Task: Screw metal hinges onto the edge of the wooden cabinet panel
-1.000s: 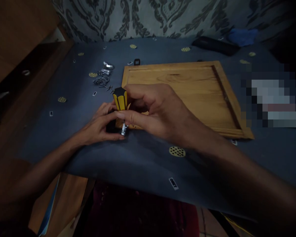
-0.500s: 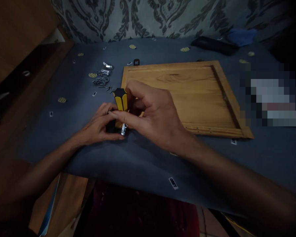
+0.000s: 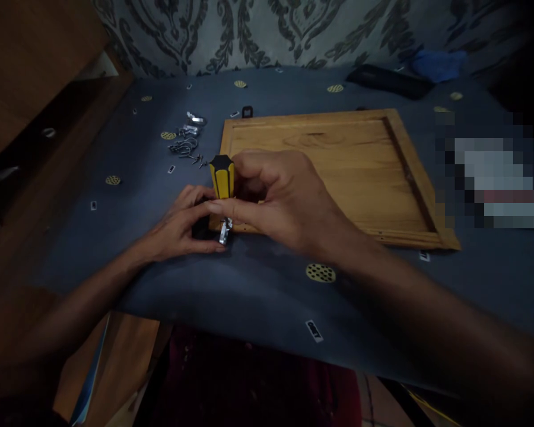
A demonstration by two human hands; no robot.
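Screwdriver (image 3: 222, 181) at near-left corner of panel (image 3: 351, 160), pinched in right hand (image 3: 285, 198); left hand (image 3: 182, 222) half-spread, thumb against fitting (image 3: 225, 232), hold unclear; keep upright.

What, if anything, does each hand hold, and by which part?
The right hand holds a yellow-and-black tool by its handle's lower part. The left hand has its thumb at the metal piece; gripping cannot be told.

Dim light falls on a blue-covered desk (image 3: 258, 296). A leaf-patterned wall (image 3: 267, 35) rises behind the desk, with wooden furniture (image 3: 31, 65) left of it and tiled floor (image 3: 374, 391) below.
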